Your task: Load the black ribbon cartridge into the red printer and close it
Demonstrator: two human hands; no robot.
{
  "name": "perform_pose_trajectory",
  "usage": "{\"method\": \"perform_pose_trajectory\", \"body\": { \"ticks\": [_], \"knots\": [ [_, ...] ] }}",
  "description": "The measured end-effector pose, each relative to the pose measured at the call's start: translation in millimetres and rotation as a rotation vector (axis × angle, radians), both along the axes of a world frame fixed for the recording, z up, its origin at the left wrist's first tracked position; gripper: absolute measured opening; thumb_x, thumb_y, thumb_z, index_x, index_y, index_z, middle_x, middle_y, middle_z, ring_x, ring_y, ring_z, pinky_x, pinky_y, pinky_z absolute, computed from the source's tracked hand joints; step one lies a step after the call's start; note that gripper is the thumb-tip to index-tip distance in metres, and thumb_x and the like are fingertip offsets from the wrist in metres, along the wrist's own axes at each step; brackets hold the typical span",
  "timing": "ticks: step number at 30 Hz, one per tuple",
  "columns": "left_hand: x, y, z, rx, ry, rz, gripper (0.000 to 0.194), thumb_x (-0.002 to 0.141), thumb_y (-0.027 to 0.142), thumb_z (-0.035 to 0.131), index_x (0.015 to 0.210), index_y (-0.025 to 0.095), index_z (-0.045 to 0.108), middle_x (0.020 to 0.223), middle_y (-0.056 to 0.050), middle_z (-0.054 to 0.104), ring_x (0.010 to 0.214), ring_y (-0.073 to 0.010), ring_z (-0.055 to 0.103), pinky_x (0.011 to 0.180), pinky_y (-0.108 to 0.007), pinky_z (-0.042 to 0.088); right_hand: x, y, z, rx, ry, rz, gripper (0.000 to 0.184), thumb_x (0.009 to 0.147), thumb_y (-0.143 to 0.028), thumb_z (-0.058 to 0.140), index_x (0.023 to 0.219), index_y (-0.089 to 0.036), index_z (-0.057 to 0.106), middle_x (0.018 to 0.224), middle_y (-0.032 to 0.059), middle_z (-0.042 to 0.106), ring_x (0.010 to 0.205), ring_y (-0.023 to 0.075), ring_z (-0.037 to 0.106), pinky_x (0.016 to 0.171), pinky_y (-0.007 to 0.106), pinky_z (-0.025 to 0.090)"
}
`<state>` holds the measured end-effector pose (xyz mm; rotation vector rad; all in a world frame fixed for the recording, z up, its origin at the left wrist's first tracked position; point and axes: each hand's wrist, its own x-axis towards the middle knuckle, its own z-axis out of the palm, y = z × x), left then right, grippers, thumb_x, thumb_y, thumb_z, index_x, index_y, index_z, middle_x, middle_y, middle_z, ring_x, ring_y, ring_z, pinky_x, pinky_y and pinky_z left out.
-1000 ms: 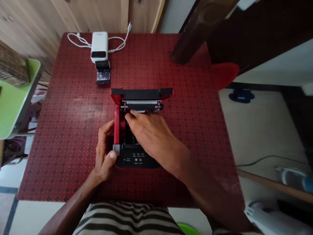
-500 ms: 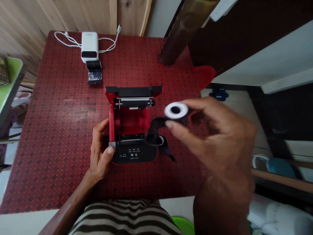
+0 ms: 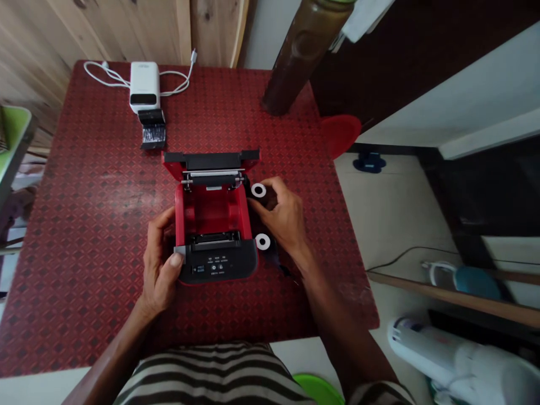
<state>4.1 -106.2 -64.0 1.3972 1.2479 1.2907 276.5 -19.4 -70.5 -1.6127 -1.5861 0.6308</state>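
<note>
A red and black label printer [image 3: 217, 211] stands on the table with its lid [image 3: 211, 161] raised and its inner bay bare. My left hand [image 3: 160, 264] is closed on the printer's left side, thumb over the front corner. On the other side, my right hand [image 3: 282, 216] pinches a dark roll with a white ring-shaped end [image 3: 259, 190], right beside the printer wall. Just nearer to me stands a second dark roll [image 3: 262, 242], also white-ended, with a loose dark strip [image 3: 287, 271] trailing from it.
A white device [image 3: 144, 84] with a black-and-silver strip [image 3: 153, 132] and a white cable [image 3: 179, 84] lies at the back left of the red patterned table [image 3: 105, 270]. A tall brown bottle [image 3: 291, 67] stands at the back right. A red stool [image 3: 341, 135] is beyond the right edge.
My right hand came out of the printer bay with a dark roll, swung right, and lowered it beside the printer. My left hand has kept its hold.
</note>
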Motion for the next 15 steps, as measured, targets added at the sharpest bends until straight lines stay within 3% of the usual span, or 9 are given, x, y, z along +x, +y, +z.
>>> {"method": "perform_pose_trajectory", "body": {
  "ticks": [5,10,12,15],
  "knots": [
    [-0.1,0.3,0.1,-0.002,0.001,-0.001,0.066,0.106,0.062,0.064,0.165,0.031,0.061,0.153,-0.011,0.07,0.143,-0.0402,0.065,0.103,-0.054,0.064,2.4,-3.7,-1.0,-0.036,-0.004,0.041,0.03,0.094,-0.051,0.081,0.106,-0.027,0.066,0.101,0.0036,0.083,0.088,0.0228,0.077,0.086,0.04,0.061],
    [-0.5,0.5,0.1,0.037,0.022,-0.008,0.066,0.107,0.06,0.061,0.166,0.031,0.06,0.153,-0.011,0.069,0.143,-0.0405,0.064,0.099,-0.053,0.064,17.0,-20.7,-0.1,-0.085,0.068,0.025,0.043,0.089,-0.038,0.081,0.128,-0.024,0.071,0.12,0.0105,0.086,0.094,0.0235,0.08,0.082,0.04,0.064],
    [-0.7,0.2,1.4,0.021,0.029,-0.013,0.064,0.109,0.059,0.061,0.167,0.032,0.06,0.155,-0.011,0.068,0.145,-0.0408,0.063,0.1,-0.053,0.064,27.0,-37.4,5.0,-0.101,0.069,0.001,0.037,0.093,-0.035,0.078,0.127,-0.023,0.075,0.114,0.0097,0.087,0.088,0.0219,0.08,0.08,0.039,0.064],
    [-0.8,-0.1,3.2,0.008,0.025,-0.017,0.062,0.109,0.057,0.061,0.167,0.035,0.06,0.155,-0.009,0.068,0.146,-0.0403,0.062,0.099,-0.052,0.064,38.2,-66.8,17.2,-0.155,0.044,0.047,0.02,0.093,-0.029,0.075,0.111,-0.024,0.083,0.098,0.0051,0.086,0.076,0.0196,0.075,0.073,0.036,0.061]
  ]
}}
